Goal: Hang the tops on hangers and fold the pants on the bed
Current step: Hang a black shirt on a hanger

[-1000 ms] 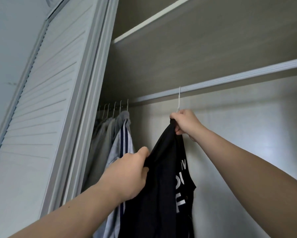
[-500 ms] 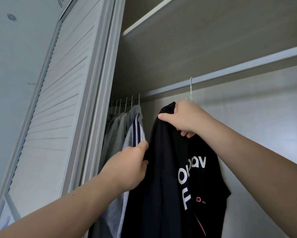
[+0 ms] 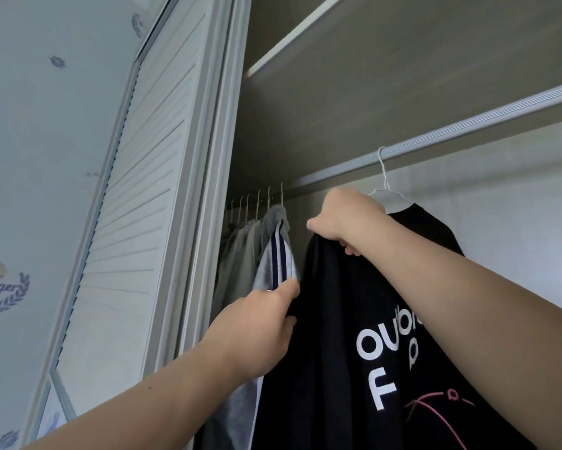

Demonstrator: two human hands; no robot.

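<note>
Now your right hand grips the black printed top on its white wire hanger. Your left hand pinches the top's side edge.

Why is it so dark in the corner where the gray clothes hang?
Head view: the shelf overhead likely shades that corner, so the gray clothes sit dim, while the back wall beside the black top is brighter. Head view: the wide lens slants the rail.

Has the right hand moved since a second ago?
Yes. Against the hanger hook on the closet rail, the right hand slid left, from directly below the hook to the shoulder of the black top nearer the hung clothes.
</note>
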